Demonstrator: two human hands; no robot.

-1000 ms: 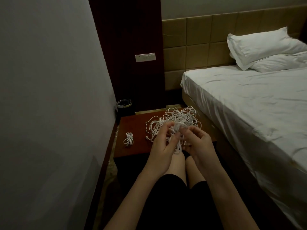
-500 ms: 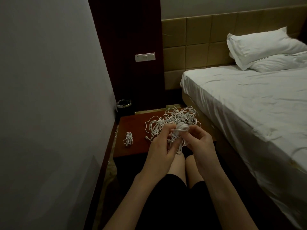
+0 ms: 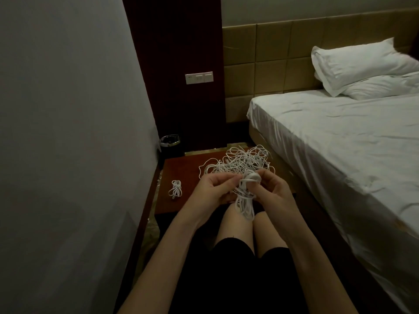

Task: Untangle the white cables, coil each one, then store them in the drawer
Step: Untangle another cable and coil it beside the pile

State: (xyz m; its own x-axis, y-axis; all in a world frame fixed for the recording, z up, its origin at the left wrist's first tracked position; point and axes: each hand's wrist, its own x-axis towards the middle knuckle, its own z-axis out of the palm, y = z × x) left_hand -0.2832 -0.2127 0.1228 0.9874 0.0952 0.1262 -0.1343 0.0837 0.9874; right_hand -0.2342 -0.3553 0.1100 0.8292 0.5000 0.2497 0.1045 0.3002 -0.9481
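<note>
While I sit on the floor with my knees (image 3: 240, 225) close to me, both my arms reach out in front. I am squeezed in a thin gap: the gray wall (image 3: 68, 132) is tight on my left and the bed (image 3: 340, 155) edge is tight on my right.

My left hand (image 3: 210, 189) has its fingers curled and pinches white cable strands. My right hand (image 3: 272, 191) has its fingers curled round the bundle of cable (image 3: 246, 196), and loops are wrapped over one finger. Some loops hang down from between my hands toward my knees.

Just past my hands is the low brown table (image 3: 181, 168). Its near edge is right above my knees. The big messy pile of white cables (image 3: 240, 162) lies on the table, touching the bundle I hold, and it reaches the far right corner. One small coiled cable (image 3: 175, 189) lies on the table by itself, to the left of my left hand, near the left edge.

Farther back, a small dark bin (image 3: 170, 143) stands in the corner by the wall. Above it is a white switch plate (image 3: 199, 77) on dark wood. Two white pillows (image 3: 362, 69) lie at the far end of the bed.
</note>
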